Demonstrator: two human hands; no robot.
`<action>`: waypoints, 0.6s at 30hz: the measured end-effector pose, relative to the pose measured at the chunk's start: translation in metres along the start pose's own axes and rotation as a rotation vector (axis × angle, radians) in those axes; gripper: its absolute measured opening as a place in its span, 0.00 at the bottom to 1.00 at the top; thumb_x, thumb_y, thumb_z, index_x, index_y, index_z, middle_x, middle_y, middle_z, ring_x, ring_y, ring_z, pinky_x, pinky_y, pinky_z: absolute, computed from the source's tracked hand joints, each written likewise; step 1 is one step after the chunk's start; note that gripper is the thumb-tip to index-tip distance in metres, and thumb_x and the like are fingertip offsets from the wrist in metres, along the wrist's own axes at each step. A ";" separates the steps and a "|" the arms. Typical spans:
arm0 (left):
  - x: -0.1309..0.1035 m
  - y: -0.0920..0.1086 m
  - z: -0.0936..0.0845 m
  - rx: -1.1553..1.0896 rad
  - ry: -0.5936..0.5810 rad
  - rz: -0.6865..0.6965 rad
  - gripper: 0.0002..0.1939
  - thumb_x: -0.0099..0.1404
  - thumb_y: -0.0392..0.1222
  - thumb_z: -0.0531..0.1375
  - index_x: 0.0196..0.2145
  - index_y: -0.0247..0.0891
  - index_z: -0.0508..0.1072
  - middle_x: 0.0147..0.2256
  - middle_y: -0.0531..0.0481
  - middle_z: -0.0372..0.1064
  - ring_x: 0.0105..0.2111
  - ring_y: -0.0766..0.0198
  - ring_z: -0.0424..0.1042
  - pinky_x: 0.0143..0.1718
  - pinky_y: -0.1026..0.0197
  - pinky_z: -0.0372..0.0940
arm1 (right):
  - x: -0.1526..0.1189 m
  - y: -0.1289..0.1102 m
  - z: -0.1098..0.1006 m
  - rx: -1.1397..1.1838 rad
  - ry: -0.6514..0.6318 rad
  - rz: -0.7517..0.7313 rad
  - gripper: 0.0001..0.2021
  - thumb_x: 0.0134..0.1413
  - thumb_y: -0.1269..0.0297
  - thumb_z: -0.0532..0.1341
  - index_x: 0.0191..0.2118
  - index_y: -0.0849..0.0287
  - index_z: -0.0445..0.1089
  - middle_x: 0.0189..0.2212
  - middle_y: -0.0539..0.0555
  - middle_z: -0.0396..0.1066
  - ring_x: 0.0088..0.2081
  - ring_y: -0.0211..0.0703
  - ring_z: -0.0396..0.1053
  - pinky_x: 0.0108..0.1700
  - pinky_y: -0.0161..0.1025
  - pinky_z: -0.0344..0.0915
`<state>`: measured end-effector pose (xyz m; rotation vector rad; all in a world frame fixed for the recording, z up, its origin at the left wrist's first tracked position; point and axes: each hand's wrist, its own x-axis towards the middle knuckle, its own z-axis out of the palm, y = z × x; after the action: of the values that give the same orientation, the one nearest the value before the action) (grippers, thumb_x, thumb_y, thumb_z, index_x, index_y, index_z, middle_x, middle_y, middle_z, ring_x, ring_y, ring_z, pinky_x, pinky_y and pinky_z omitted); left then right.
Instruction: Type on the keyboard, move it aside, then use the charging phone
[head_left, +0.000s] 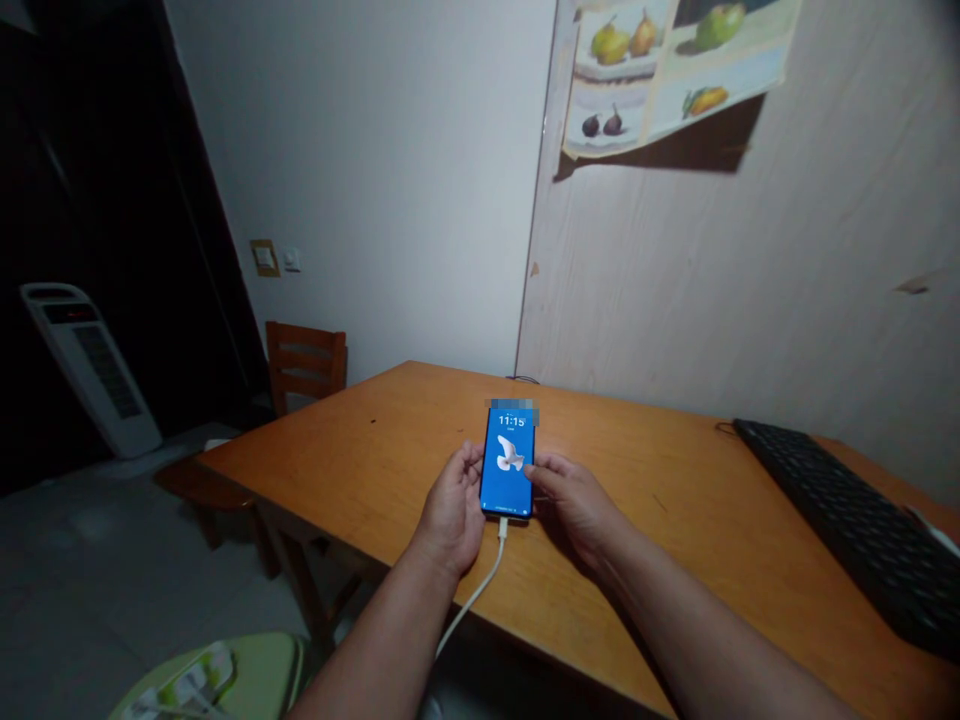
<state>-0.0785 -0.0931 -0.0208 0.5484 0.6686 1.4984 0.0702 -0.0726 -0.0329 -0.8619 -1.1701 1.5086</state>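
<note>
A smartphone (pixel 499 480) with a lit blue lock screen, showing 11:15 and a white bird, is held upright over the wooden table. My left hand (pixel 455 505) grips its left edge, the fingers partly behind it. On the right edge is my right hand (pixel 574 500), its thumb lying over the side of the screen and its other fingers partly hidden behind. A white charging cable (pixel 480 590) is plugged into the bottom of the phone and runs down past the table's front edge.
Across the right side of the table (pixel 637 460) lies a black keyboard (pixel 840 510). A wooden chair (pixel 306 360) stands beyond the table's left end. At the lower left is a green stool (pixel 262 670) with a white-and-green power strip (pixel 199 685). A tower fan or heater (pixel 97 370) leans in view at far left.
</note>
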 end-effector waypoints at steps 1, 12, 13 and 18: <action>0.000 0.000 0.000 0.001 0.006 0.001 0.17 0.70 0.49 0.56 0.46 0.32 0.73 0.42 0.40 0.76 0.42 0.56 0.77 0.45 0.56 0.71 | -0.001 0.000 0.001 -0.005 -0.006 -0.007 0.13 0.48 0.57 0.70 0.38 0.58 0.75 0.33 0.54 0.79 0.31 0.44 0.74 0.37 0.40 0.69; -0.003 0.002 0.000 -0.007 -0.003 0.011 0.19 0.69 0.53 0.57 0.45 0.33 0.73 0.41 0.41 0.75 0.41 0.56 0.77 0.45 0.55 0.72 | -0.002 0.007 0.011 -0.109 -0.026 -0.111 0.19 0.39 0.71 0.68 0.41 0.55 0.69 0.35 0.51 0.78 0.40 0.48 0.75 0.45 0.45 0.69; -0.003 0.002 0.000 -0.012 -0.008 0.009 0.19 0.69 0.53 0.57 0.46 0.33 0.72 0.41 0.40 0.75 0.41 0.56 0.77 0.46 0.55 0.71 | -0.002 0.008 0.011 -0.113 -0.027 -0.121 0.19 0.39 0.71 0.68 0.42 0.55 0.69 0.35 0.51 0.78 0.40 0.48 0.75 0.45 0.45 0.69; -0.002 0.002 0.000 -0.027 -0.021 0.008 0.21 0.68 0.55 0.58 0.47 0.33 0.72 0.43 0.39 0.75 0.44 0.54 0.76 0.46 0.56 0.71 | 0.000 0.011 0.009 -0.142 -0.035 -0.147 0.19 0.40 0.72 0.68 0.42 0.54 0.69 0.36 0.51 0.78 0.41 0.49 0.75 0.45 0.45 0.69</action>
<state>-0.0804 -0.0955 -0.0194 0.5462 0.6301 1.5052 0.0590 -0.0755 -0.0412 -0.8272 -1.3496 1.3387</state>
